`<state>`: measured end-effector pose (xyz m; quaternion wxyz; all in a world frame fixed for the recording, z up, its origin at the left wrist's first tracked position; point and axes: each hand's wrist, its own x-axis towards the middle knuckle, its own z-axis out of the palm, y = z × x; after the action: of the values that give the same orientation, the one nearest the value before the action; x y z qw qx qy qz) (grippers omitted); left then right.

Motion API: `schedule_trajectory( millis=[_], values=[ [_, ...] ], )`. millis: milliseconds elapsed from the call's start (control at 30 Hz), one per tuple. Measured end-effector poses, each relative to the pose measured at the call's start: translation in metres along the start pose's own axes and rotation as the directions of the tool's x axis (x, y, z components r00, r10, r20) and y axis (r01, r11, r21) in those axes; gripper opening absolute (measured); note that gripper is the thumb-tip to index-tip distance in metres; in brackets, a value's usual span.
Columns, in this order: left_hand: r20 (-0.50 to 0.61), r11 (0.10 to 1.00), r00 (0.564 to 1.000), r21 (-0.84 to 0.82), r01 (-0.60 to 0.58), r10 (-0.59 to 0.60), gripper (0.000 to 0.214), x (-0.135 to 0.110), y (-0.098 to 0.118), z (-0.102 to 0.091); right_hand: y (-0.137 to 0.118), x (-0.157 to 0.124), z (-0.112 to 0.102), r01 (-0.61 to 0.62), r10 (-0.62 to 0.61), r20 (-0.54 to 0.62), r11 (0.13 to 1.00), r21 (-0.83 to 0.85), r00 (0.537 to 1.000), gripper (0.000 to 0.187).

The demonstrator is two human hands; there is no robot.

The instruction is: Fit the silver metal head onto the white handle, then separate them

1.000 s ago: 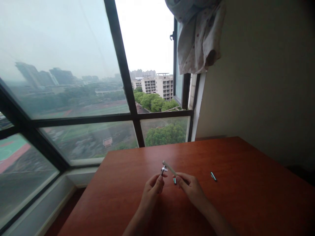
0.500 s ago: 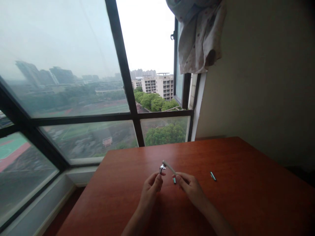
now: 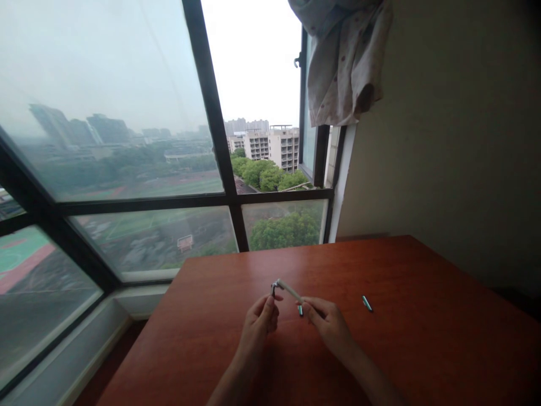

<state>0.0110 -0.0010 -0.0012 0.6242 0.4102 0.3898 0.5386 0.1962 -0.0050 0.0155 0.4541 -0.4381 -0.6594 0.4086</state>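
My left hand [image 3: 262, 317] pinches a small shiny metal piece [image 3: 274, 288] with a dark lower part, its top poking up past the fingertips. Between the thumb and fingers of my right hand [image 3: 324, 320] is a thin pale stick [image 3: 289, 290], which slants up to the left. The stick's far end meets the top of the metal piece, or lies right beside it; I cannot tell which. Just under my right fingertips, a small green and silver piece [image 3: 300, 310] is partly hidden. A similar green and silver piece [image 3: 367, 304] lies on the table to the right.
Both hands are above a reddish-brown wooden table [image 3: 203, 338]. Dark-framed windows [image 3: 230, 169] rise behind it, one pane open. A pale spotted cloth [image 3: 342, 73] hangs at upper right, beside a plain wall [image 3: 443, 141].
The metal piece has tipped slightly left and lower, and the pale stick's far end has dropped a little with it. Both hands keep their grip.
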Motion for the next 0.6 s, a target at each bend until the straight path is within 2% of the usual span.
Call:
schedule_trajectory(
  millis=[200,400,600],
  values=[
    [0.028,0.999,1.000,-0.047,0.017,-0.015,0.044,0.0007,-0.0006,0.0022,0.0033,0.0009,-0.0001,-0.014,0.013,-0.047,1.000,-0.020,0.999,0.049],
    [0.005,0.999,1.000,-0.031,0.025,-0.025,0.047,0.0009,-0.0004,0.0031,0.0013,-0.0003,0.0012,0.017,-0.017,-0.006,0.998,-0.062,1.000,0.046],
    [0.041,1.000,0.999,-0.022,0.018,-0.017,0.042,-0.0011,-0.0033,0.0052,-0.0009,-0.0003,0.0000,0.016,-0.016,-0.006,0.997,-0.071,1.000,0.044]
  ],
)
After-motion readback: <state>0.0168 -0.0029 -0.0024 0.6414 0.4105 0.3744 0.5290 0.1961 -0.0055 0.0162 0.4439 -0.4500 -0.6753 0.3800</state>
